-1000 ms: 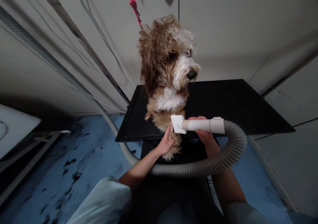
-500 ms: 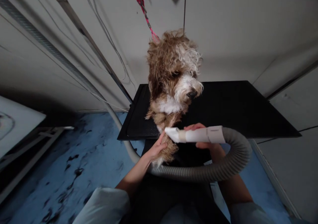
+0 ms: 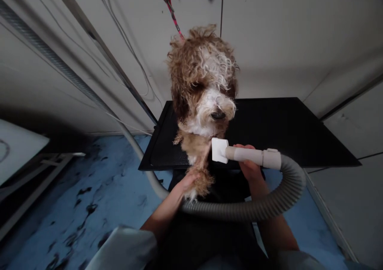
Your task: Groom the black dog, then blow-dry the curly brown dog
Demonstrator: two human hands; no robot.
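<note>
A curly brown and white dog (image 3: 206,82) sits at the left part of a black grooming table (image 3: 287,130), its head tipped down. My left hand (image 3: 188,181) is closed around its outstretched front leg (image 3: 202,180), just above the white paw. In my right hand (image 3: 251,167) is the pale handle of a dryer nozzle (image 3: 247,155), fingers wrapped around it from behind and below. The nozzle's flat white head points left, beside the dog's leg near the chest. A ribbed grey hose (image 3: 269,206) curves from the handle down under my forearm and leftwards.
A pink leash (image 3: 169,4) runs up from behind the dog's neck. A metal pole (image 3: 104,54) slants beside the table, with the hose rising at left. Dark hair clumps (image 3: 89,209) lie on the blue floor. A white surface on a frame (image 3: 20,150) stands left.
The nozzle has moved away from the paw, up and right, and its flat head has turned to face me. The dog's head has turned towards me and shifted left.
</note>
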